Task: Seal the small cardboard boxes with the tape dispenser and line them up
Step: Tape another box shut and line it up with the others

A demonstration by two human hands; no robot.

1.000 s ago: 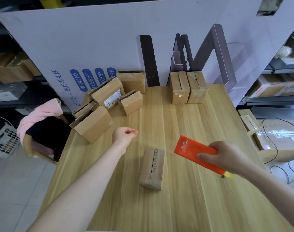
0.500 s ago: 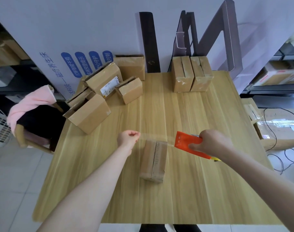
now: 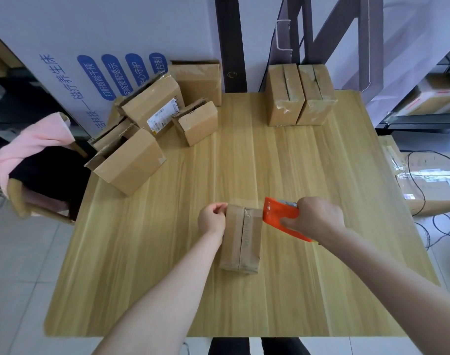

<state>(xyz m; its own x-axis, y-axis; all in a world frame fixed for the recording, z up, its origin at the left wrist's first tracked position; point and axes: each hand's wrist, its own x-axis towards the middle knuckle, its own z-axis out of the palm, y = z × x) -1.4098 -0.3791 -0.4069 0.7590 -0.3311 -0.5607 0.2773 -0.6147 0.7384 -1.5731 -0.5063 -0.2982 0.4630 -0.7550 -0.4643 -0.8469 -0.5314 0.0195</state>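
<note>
hands have dropped to the box point(image 3: 240, 242), near-centre on the table point(image 3: 167, 278). left hand point(image 3: 212, 217) pinches the tape point(image 3: 245, 202) at its far left edge; right hand point(image 3: 318, 219) grips the dispenser point(image 3: 280, 215) opposite. sealing looks underway.

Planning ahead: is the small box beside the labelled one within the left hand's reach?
Likely yes: nothing stands before the small box, but the left hand pinches tape on the near box.

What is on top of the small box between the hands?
The small box shows closed flaps, one middle seam. The left hand pinches at its far left edge; the tape dispenser in the right hand meets its right edge. Inside is hidden.
</note>
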